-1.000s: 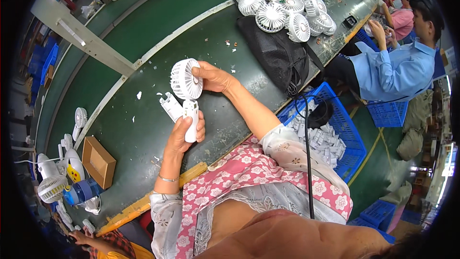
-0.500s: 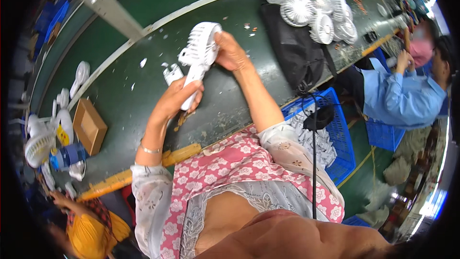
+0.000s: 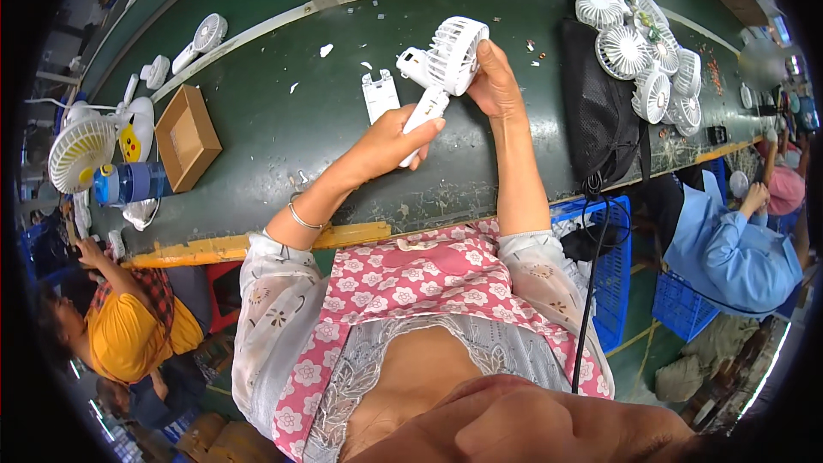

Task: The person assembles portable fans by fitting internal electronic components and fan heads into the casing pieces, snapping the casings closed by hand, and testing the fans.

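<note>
Both my hands hold a white handheld fan [image 3: 454, 56] tilted above the dark green bench. My left hand [image 3: 390, 144] is wrapped round its handle, thumb along the side. At the caged head, my right hand [image 3: 497, 79] grips the right rim, its fingers partly hidden behind it. A small white piece with a slot sticks out on the left of the head. Flat on the bench by my left hand lies a white plastic cover [image 3: 378, 94] with two prongs at its top.
A black mesh bag [image 3: 600, 103] and a heap of white fan heads [image 3: 651, 56] are at the right. On the left are a cardboard box [image 3: 189, 139], a blue bottle [image 3: 129, 183] and a larger fan [image 3: 81, 154]. Co-workers sit on both sides; a blue crate [image 3: 613, 283] stands below the bench edge.
The whole view has shifted, so the bench objects appear turned. The fan remains in both hands, and the white cover behind my left hand now shows more fully.
</note>
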### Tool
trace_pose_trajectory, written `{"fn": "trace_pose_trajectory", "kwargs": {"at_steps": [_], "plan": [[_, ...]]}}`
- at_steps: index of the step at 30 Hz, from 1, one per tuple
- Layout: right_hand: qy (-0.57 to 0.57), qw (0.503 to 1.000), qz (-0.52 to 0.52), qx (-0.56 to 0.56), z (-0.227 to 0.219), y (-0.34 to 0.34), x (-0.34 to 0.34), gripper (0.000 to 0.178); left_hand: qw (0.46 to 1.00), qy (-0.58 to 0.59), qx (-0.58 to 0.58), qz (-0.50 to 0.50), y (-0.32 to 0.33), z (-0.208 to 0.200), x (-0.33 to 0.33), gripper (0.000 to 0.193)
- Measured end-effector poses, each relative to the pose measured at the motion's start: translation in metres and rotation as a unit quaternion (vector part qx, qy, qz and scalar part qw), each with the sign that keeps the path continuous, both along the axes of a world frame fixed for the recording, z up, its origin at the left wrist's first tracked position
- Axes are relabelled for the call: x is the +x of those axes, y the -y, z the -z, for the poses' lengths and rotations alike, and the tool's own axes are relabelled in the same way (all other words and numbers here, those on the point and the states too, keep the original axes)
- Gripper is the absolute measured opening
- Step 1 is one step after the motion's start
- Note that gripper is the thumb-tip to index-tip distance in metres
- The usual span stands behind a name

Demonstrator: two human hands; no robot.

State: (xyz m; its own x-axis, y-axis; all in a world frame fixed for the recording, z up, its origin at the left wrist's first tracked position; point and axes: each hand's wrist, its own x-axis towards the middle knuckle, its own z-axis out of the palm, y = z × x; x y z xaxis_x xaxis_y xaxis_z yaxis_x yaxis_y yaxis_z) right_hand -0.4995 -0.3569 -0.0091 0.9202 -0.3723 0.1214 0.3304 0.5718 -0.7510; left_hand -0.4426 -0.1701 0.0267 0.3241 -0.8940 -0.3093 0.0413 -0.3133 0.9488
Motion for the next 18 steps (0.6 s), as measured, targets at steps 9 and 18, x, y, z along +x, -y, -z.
{"fn": "trace_pose_trajectory", "kwargs": {"at_steps": [9,18], "plan": [[-0.03,0.998,0.002,0.057,0.011,-0.011,0.01,0.058,0.883,-0.455,-0.104,0.041,-0.017,0.014,0.014,0.045],[0.003,0.991,-0.098,0.093,0.012,-0.014,0.003,0.062,0.949,-0.309,-0.052,0.032,-0.022,0.013,0.01,0.029]]}}
